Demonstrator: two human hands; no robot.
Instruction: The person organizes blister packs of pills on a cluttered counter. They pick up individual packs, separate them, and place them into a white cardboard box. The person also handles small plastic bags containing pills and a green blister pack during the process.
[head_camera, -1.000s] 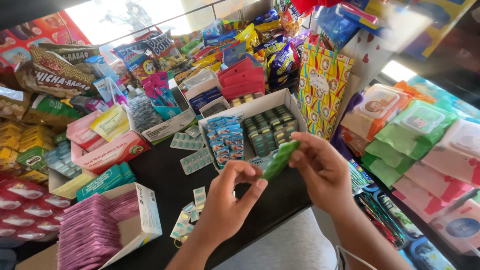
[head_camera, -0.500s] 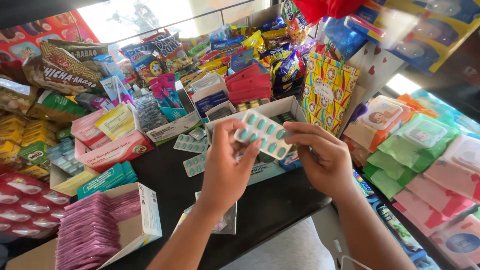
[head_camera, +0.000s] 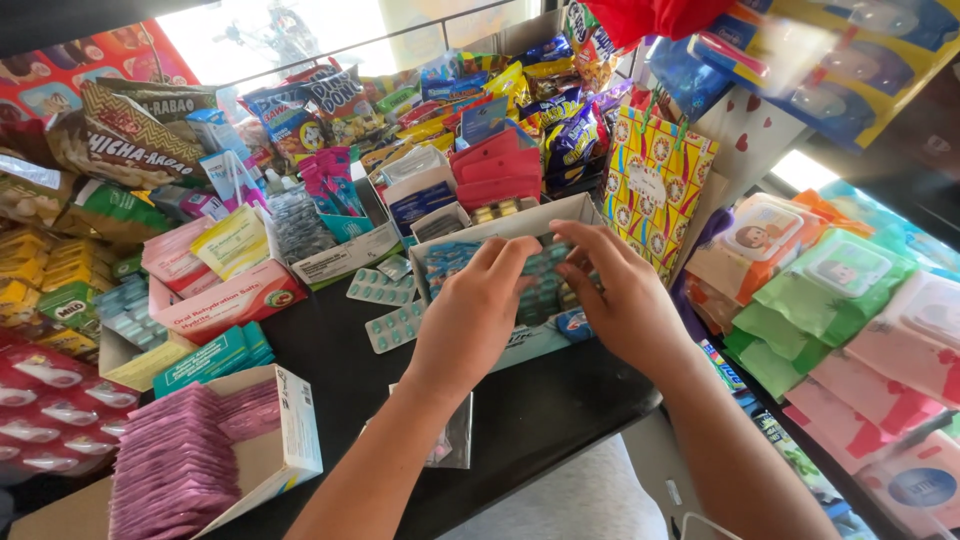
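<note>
Two bare hands reach together into an open white cardboard box (head_camera: 590, 212) standing on a black counter (head_camera: 540, 420). Left hand (head_camera: 478, 315) and right hand (head_camera: 622, 298) sit side by side, fingers bent downward among green and blue blister packs of tablets (head_camera: 545, 268) that stand in rows inside the box. Whether either hand has closed on a pack cannot be told, since the fingertips are hidden behind the backs of the hands. Loose foil strips of teal tablets (head_camera: 392, 328) lie flat on the counter just left of the box. Nearer the viewer, a cardboard box of pink sachets (head_camera: 180, 465) lies open. A small clear plastic bag (head_camera: 452, 440) lies on the counter beneath the left forearm. Green and pink packs of wet wipes (head_camera: 850, 290) are stacked to the right.
</note>
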